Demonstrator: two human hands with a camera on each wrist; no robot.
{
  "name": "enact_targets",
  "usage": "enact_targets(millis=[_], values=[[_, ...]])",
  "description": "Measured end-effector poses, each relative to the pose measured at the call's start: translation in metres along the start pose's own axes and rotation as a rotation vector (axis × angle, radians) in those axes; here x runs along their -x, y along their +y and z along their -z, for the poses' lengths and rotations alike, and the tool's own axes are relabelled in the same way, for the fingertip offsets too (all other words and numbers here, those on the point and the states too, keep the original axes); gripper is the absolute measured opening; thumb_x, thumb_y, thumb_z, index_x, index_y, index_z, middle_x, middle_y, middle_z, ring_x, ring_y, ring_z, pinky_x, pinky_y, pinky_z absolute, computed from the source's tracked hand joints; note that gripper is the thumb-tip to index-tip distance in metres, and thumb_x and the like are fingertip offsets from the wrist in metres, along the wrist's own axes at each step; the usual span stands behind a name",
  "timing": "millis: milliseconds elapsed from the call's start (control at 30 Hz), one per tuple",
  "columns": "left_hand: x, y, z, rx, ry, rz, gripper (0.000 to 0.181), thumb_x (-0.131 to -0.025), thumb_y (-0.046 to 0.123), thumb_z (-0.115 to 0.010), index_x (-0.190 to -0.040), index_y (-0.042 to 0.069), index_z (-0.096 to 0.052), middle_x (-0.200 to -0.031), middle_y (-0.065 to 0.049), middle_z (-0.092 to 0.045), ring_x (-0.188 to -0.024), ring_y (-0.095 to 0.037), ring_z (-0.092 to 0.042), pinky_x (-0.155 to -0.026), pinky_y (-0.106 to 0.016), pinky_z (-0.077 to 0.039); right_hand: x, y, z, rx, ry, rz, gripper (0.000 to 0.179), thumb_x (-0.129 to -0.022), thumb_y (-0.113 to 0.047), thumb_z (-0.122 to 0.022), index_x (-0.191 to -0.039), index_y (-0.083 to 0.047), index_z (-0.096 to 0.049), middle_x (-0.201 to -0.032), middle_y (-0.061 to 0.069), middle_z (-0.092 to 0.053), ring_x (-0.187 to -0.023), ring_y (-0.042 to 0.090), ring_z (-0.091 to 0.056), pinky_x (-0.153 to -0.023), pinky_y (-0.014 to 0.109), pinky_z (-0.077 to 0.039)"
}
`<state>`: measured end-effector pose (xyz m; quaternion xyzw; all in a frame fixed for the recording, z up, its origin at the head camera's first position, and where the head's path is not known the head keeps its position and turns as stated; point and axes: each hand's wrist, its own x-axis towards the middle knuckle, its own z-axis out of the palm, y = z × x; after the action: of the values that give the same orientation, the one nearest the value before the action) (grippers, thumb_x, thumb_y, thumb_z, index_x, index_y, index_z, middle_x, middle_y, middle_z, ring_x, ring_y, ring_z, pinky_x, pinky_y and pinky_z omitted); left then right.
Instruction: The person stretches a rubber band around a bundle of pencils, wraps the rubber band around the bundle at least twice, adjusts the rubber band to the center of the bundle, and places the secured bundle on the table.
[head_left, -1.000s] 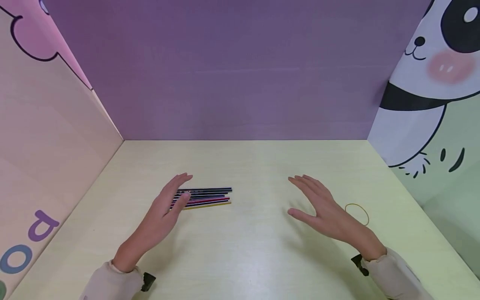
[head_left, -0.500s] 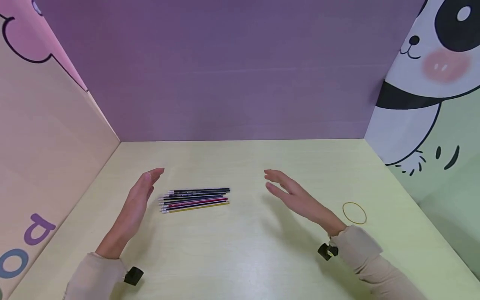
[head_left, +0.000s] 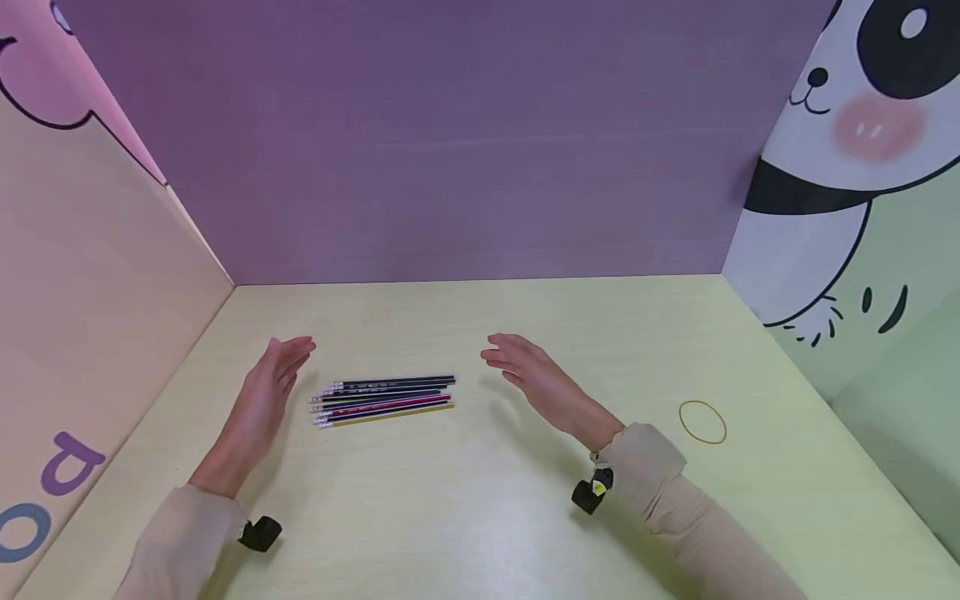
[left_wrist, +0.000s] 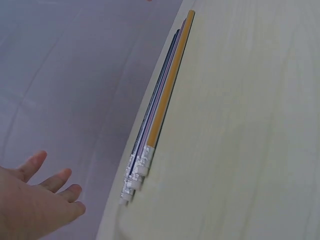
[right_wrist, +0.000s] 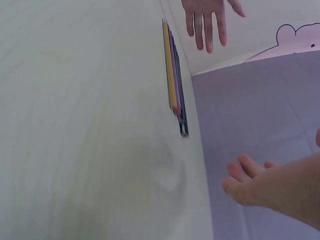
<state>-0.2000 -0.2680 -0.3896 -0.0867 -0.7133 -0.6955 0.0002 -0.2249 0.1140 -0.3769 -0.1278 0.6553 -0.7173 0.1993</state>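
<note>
Left hand: your left hand (head_left: 258, 408) is just left of the pencils, apart from them, fingers extended; the right wrist view shows them straight and spread, with nothing held.
Right hand: your right hand (head_left: 547, 387) is to the right of the pencils, near their far ends, fingers loosely extended and slightly bent, holding nothing and touching none of them.
Pencils: the pencils (head_left: 390, 404) lie side by side in a flat group on the bench (head_left: 480, 517), between your two hands; their white eraser ends (left_wrist: 145, 160) face your left hand, and the other ends face your right.
Pencil colours: most are dark, one is red, and the yellow pencil (head_left: 393, 415) lies along the edge nearest you; they sit too close together for you to count surely.
Yellow band: a thin yellow loop (head_left: 693, 402) lies on the bench to your right, well apart from the pencils.
Wrists: you wear pale sleeves (head_left: 697, 508), with a black device at the left wrist (head_left: 261, 533) and another at the right (head_left: 588, 495).
Walls: a purple wall (head_left: 480, 142) faces you; a panda drawing (head_left: 810, 142) decorates the right side.
</note>
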Motion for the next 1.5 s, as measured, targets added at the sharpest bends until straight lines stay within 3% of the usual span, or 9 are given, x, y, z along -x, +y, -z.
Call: enact_targets(millis=[133,467,567,800,967,1100,1267,1333,1500], values=[[-0.004,-0.006,0.003,0.096,-0.004,0.031,0.067,-0.106,0.056,-0.023,-0.151,0.008,-0.030,-0.145,0.002,-0.037,-0.151,-0.033,-0.009,-0.123,-0.042,0.003,-0.014,0.008,-0.013,-0.094,0.043,-0.020,0.061,-0.106,-0.038,-0.042,-0.152,-0.001,-0.028,-0.154,0.023,-0.037,-0.144,0.031,-0.035,-0.122,0.042,-0.016],[-0.009,-0.021,0.003,0.450,0.032,0.084,0.062,-0.105,0.055,-0.027,-0.145,0.010,-0.040,-0.132,0.007,-0.053,-0.150,-0.028,-0.009,-0.122,-0.036,0.007,-0.052,0.028,-0.046,-0.362,0.252,-0.009,0.062,-0.106,-0.039,-0.039,-0.147,0.009,-0.034,-0.148,0.026,-0.044,-0.140,0.032,-0.042,-0.121,0.039,-0.021],[-0.010,-0.026,0.004,0.546,0.029,0.102,0.061,-0.105,0.056,-0.030,-0.143,0.011,-0.045,-0.129,0.005,-0.059,-0.150,-0.028,-0.009,-0.122,-0.033,0.006,-0.060,0.035,-0.050,-0.416,0.280,-0.016,0.062,-0.106,-0.039,-0.038,-0.146,0.009,-0.035,-0.148,0.027,-0.045,-0.140,0.033,-0.041,-0.121,0.039,-0.022],[-0.009,-0.036,-0.002,0.701,0.024,0.084,0.059,-0.105,0.053,-0.035,-0.140,0.008,-0.049,-0.137,-0.002,-0.056,-0.151,-0.024,-0.009,-0.122,-0.030,0.003,-0.067,0.048,-0.055,-0.467,0.287,-0.007,0.062,-0.106,-0.040,-0.040,-0.145,0.008,-0.036,-0.148,0.024,-0.045,-0.142,0.030,-0.039,-0.120,0.034,-0.024],[-0.006,-0.037,-0.014,0.709,0.034,0.069,0.058,-0.105,0.052,-0.035,-0.137,0.007,-0.055,-0.140,-0.003,-0.055,-0.150,-0.022,-0.014,-0.122,-0.029,0.000,-0.066,0.052,-0.059,-0.462,0.269,0.017,0.063,-0.105,-0.041,-0.040,-0.145,0.008,-0.035,-0.150,0.023,-0.044,-0.144,0.029,-0.035,-0.121,0.034,-0.021],[-0.004,-0.036,-0.022,0.646,0.031,0.067,0.059,-0.106,0.051,-0.032,-0.136,0.008,-0.057,-0.137,0.001,-0.058,-0.149,-0.023,-0.016,-0.122,-0.029,0.001,-0.064,0.053,-0.060,-0.452,0.240,0.025,0.063,-0.105,-0.040,-0.039,-0.147,0.007,-0.033,-0.152,0.022,-0.041,-0.147,0.029,-0.031,-0.122,0.034,-0.018],[-0.003,-0.031,-0.022,0.640,0.019,0.102,0.058,-0.106,0.051,-0.034,-0.138,0.007,-0.054,-0.136,0.001,-0.057,-0.150,-0.024,-0.015,-0.123,-0.032,0.001,-0.062,0.051,-0.060,-0.442,0.241,0.014,0.063,-0.105,-0.039,-0.041,-0.148,0.006,-0.033,-0.153,0.021,-0.041,-0.146,0.028,-0.031,-0.122,0.033,-0.018],[-0.001,-0.028,-0.019,0.625,0.009,0.120,0.057,-0.106,0.051,-0.034,-0.139,0.008,-0.052,-0.136,0.001,-0.056,-0.148,-0.023,-0.019,-0.123,-0.035,0.000,-0.061,0.050,-0.060,-0.440,0.245,0.011,0.063,-0.104,-0.039,-0.042,-0.147,0.007,-0.033,-0.153,0.022,-0.041,-0.146,0.029,-0.032,-0.121,0.034,-0.019],[0.002,-0.022,-0.013,0.528,-0.029,0.126,0.051,-0.107,0.049,-0.033,-0.135,0.011,-0.052,-0.132,0.005,-0.059,-0.133,-0.012,-0.045,-0.123,-0.040,0.000,-0.061,0.049,-0.061,-0.425,0.229,0.010,0.060,-0.105,-0.036,-0.042,-0.146,0.007,-0.035,-0.152,0.024,-0.040,-0.146,0.030,-0.033,-0.122,0.035,-0.018]])
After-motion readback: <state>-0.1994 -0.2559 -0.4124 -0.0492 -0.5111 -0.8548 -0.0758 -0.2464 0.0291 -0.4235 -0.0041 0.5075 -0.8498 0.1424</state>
